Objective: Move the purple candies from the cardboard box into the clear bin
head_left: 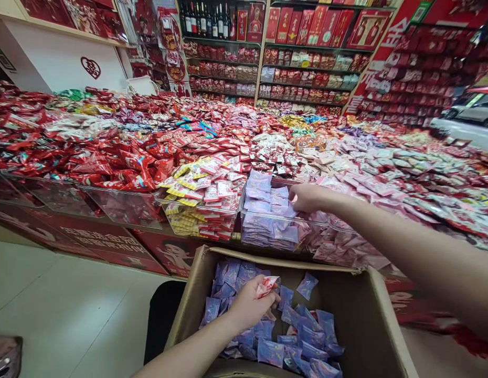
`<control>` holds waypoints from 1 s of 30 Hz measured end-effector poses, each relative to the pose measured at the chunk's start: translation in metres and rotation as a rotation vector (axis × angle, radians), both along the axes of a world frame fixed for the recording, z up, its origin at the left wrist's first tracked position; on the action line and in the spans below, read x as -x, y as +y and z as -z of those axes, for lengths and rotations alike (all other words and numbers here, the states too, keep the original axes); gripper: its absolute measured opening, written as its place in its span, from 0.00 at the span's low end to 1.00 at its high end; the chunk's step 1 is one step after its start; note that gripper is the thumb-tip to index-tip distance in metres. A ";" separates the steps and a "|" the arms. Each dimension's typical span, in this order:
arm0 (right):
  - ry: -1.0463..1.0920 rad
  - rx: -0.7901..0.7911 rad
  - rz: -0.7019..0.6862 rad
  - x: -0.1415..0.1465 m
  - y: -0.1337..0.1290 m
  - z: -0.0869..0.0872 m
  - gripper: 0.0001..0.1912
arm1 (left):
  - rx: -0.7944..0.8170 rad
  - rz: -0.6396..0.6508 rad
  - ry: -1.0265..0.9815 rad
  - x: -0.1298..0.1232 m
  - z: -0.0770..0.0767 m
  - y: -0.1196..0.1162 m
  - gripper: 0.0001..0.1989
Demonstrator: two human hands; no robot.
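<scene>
My left hand [250, 304] is closed around a white-and-red candy packet [266, 286], held over an open cardboard box [380, 315]. Many loose purple candy packets [271, 352] lie in that box, with a few reddish ones among them. My right hand [303, 198] reaches into a clear plastic bin [244, 210] where purple packets [257, 193] are stacked in rows. Its fingers are bent down at the bin's right side, against a purple packet [290, 211]. The fingertips are partly hidden, so the grip is not fully visible.
Left of the purple stacks is a bin of yellow and red-white packets [202, 181]. Pink packets [354, 189] pile up on the right, red ones [126, 163] farther left. Shelves with bottles [204, 23] and red boxes stand behind. A black object [163, 315] sits beside the cardboard box.
</scene>
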State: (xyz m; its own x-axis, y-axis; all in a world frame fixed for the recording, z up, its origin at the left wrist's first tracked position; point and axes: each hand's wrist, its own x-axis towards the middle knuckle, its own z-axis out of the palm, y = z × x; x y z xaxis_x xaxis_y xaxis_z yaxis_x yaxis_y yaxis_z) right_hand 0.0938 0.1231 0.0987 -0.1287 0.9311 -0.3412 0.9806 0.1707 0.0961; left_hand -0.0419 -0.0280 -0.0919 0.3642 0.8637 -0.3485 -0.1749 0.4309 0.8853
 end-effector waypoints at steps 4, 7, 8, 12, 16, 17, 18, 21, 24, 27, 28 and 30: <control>-0.193 0.143 -0.159 0.005 -0.004 0.009 0.14 | -0.012 0.008 0.023 0.000 -0.002 -0.001 0.08; -0.261 0.215 -0.234 0.006 0.001 0.013 0.14 | -0.014 0.016 0.032 0.000 -0.002 -0.002 0.08; -0.276 0.235 -0.248 0.005 0.003 0.015 0.16 | -0.018 0.019 0.036 0.000 -0.002 -0.002 0.08; -0.284 0.211 -0.268 0.005 0.013 0.023 0.19 | -0.029 0.010 0.037 0.000 -0.001 -0.003 0.07; -0.197 0.120 -0.289 0.006 0.017 0.031 0.12 | -0.027 -0.010 0.039 0.000 -0.001 -0.003 0.07; -0.168 0.126 -0.291 0.007 0.018 0.032 0.10 | -0.026 -0.010 0.044 0.000 -0.002 -0.003 0.07; -0.143 0.139 -0.289 0.007 0.017 0.032 0.09 | -0.025 -0.010 0.050 0.000 -0.002 -0.003 0.07; -0.140 0.181 -0.268 0.009 0.016 0.025 0.07 | -0.025 0.002 0.046 -0.001 -0.001 -0.003 0.07; -0.076 0.130 -0.290 0.011 0.014 0.013 0.07 | -0.021 0.023 0.015 -0.001 0.003 -0.004 0.08; 0.267 0.147 -0.282 0.013 0.012 0.008 0.11 | -0.032 0.036 0.019 -0.001 0.008 -0.004 0.08; 0.365 0.178 -0.264 0.014 0.012 0.009 0.11 | -0.039 0.038 0.026 -0.001 0.009 -0.005 0.07; 0.457 0.216 -0.217 0.016 0.011 0.013 0.12 | -0.051 0.041 0.036 -0.001 0.011 -0.005 0.07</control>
